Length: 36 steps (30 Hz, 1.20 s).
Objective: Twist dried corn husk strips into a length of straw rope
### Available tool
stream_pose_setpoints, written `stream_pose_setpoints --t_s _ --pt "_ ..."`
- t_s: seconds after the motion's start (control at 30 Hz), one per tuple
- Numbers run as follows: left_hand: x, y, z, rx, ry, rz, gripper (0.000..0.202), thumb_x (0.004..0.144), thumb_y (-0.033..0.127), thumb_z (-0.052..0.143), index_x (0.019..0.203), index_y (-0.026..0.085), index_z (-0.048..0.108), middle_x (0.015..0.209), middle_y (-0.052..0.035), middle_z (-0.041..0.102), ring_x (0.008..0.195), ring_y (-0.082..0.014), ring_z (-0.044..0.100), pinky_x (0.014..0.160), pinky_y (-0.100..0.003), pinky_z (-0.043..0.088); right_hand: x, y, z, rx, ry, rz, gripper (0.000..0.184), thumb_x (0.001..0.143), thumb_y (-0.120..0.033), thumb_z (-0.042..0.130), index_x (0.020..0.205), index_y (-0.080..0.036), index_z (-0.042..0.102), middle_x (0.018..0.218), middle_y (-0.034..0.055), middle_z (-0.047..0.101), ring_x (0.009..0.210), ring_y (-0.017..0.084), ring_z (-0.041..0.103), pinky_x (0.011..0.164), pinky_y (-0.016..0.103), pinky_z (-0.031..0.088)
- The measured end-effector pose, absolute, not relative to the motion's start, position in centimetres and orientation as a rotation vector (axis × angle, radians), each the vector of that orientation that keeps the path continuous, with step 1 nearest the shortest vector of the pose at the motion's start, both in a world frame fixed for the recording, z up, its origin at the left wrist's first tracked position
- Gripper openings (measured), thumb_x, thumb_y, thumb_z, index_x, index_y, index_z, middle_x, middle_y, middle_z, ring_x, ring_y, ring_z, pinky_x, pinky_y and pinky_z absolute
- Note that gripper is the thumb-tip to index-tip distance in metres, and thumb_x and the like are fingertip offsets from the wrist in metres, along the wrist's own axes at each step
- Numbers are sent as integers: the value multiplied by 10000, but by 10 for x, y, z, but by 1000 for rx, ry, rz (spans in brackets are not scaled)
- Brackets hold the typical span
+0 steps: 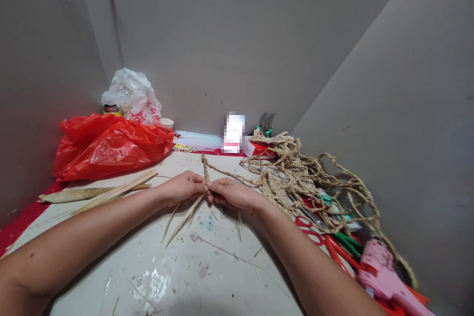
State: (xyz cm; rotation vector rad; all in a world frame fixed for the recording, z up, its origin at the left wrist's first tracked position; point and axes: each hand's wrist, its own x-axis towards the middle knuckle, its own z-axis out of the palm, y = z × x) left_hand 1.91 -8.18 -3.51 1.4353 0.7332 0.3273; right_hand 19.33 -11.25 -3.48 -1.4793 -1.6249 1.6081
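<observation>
Keeping tension even seems key: loose strips (185, 220) splay nearest, over the table (222, 281), worth separating to avoid snags; left hand (187, 188) and right hand (232, 194) pinch, fingertips closed, where strips meet cord (206, 171), grip best kept close-set there; cord runs just beyond, ending in a knot (203, 159).

Grey back wall (222, 34) is spanning upper view. Left wall (37, 59) and right wall (418, 108) are flanking it; right one is meeting it along slanting corner (356, 46). Dark strip (113, 15) is running down wall at upper left. White tabletop (207, 289) is filling foreground; red border (22, 223) is edging it at left. Bright glare (157, 284) is shining off near surface.
</observation>
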Motion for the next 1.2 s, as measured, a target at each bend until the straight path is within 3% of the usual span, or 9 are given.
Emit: stream_pose_setpoints --t_s 0.23,0.37,0.47,0.63,0.73,0.87,1.03,1.2 --pt "16 -84 -18 1372 826 299 104 696 246 526 646 156 513 465 86 303 380 -39 194 382 -218 97 196 -111 -40 -1444 -1441 1691 444 829 -463 515 501 -172 445 322 -95 275 292 29 156 325 204 83" --pt "13 -83 -12 1336 827 268 55 663 193 495 682 151 524 480 77 366 360 -33 226 351 -183 158 193 -112 -42 -1420 -1310 1738 392 784 -409 588 503 -158 477 311 -96 291 283 20 148 321 200 69" --pt "15 -85 -16 1298 811 282 91 670 192 489 682 124 548 484 45 450 337 -42 321 354 -189 284 185 -115 -42 -1369 -1144 1808 286 769 -362 599 602 -135 553 331 -110 287 302 19 131 324 181 59" --pt "29 -105 -31 1271 907 401 99 731 208 493 791 131 513 574 -35 600 377 -111 518 403 -235 417 171 -121 -44 -1256 -896 1889 305 748 -298 586 531 -169 415 349 -119 260 322 13 111 322 153 71" --pt "32 -114 -33 1298 899 471 127 752 235 503 844 147 498 598 -23 605 398 -121 542 406 -232 413 170 -121 -45 -1263 -894 1882 275 721 -235 570 513 -167 404 341 -111 263 318 13 139 321 146 71" --pt "22 -99 -27 1498 962 301 188 736 286 534 828 124 561 509 -10 563 401 -128 517 424 -227 378 178 -118 -43 -1215 -918 1943 225 690 -204 596 554 -164 421 375 -125 250 343 10 110 332 139 73" --pt "17 -78 -31 1510 1096 794 170 673 195 525 822 132 578 524 45 498 443 -58 413 450 -174 287 188 -114 -42 -1120 -1004 2047 151 717 -246 634 756 -111 579 406 -140 229 370 13 79 352 144 50" --pt "25 -89 -39 1286 907 450 151 692 271 464 607 151 501 456 49 399 372 -53 294 380 -195 185 190 -113 -43 -1128 -1131 2009 195 715 -295 639 715 -108 585 395 -135 247 365 14 88 356 163 44"
